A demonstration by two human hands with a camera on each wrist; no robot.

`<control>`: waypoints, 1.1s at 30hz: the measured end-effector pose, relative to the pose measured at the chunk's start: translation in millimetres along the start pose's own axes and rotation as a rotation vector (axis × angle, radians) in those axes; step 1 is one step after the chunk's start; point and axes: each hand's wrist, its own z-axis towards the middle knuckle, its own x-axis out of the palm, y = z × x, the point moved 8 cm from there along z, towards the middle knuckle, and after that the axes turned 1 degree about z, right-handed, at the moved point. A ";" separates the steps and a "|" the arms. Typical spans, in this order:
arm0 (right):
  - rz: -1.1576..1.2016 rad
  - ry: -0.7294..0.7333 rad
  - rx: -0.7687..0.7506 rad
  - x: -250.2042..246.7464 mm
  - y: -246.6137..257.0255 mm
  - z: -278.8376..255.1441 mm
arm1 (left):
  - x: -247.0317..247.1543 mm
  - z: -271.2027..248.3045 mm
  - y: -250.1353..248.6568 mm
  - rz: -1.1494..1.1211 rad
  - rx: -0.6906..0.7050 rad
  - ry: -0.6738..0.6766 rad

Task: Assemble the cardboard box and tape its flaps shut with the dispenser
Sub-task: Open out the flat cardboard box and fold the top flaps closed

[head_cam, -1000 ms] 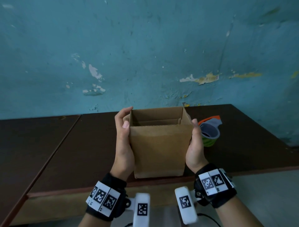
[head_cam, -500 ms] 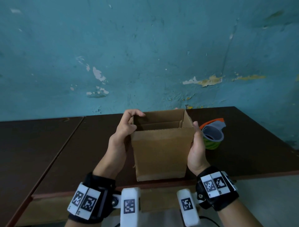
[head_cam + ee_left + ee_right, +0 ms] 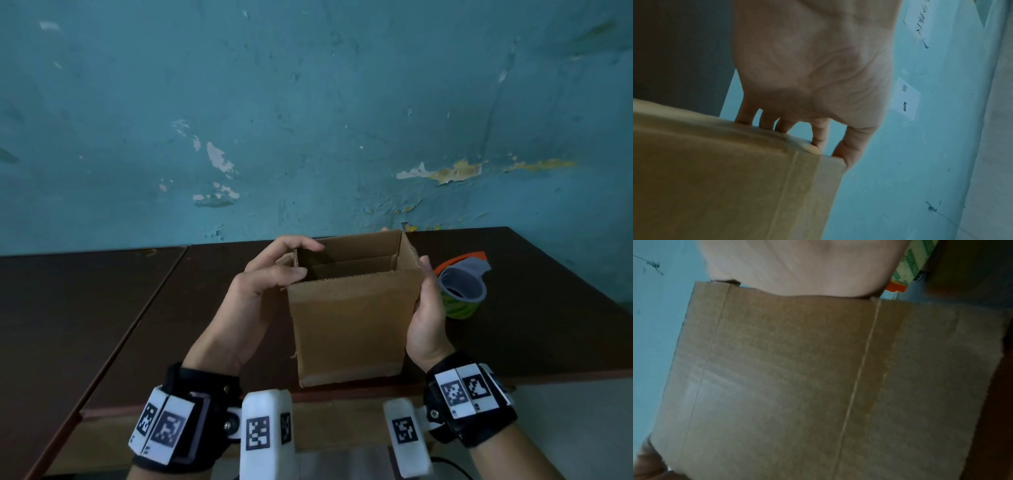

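A brown cardboard box (image 3: 352, 325) stands upright near the front edge of the dark table (image 3: 137, 325), its top open. My left hand (image 3: 301, 260) is at the box's upper left corner, fingers curled over the left rim and thumb on the near side. The left wrist view shows those fingers (image 3: 818, 134) hooked behind the box edge (image 3: 725, 178). My right hand (image 3: 428, 308) cups the right wall, thumb up along the front corner, with a fingertip peeking over the back wall. In the right wrist view the palm (image 3: 797, 264) lies against the box wall (image 3: 797, 369). The tape dispenser (image 3: 460, 287) lies just right of that hand.
A peeling blue wall (image 3: 308, 120) rises directly behind the table. A second dark table (image 3: 51, 325) adjoins on the left with a seam between them. The dispenser's green tape roll (image 3: 916, 259) shows behind my right palm.
My left hand slid up from lying flat on the box's left side to the top left rim and curled over it. The box and my right hand hardly moved.
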 end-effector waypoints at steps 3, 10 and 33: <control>-0.015 -0.046 -0.011 -0.5 2.7 -1.1 | 0.6 -1.4 -1.9 0.009 -0.016 0.026; -0.043 -0.059 -0.060 2.9 8.2 -3.6 | -7.9 0.2 -5.0 0.181 0.007 -0.064; -0.132 -0.032 -0.060 -3.1 4.5 -0.9 | 9.8 5.4 5.7 0.162 0.061 -0.023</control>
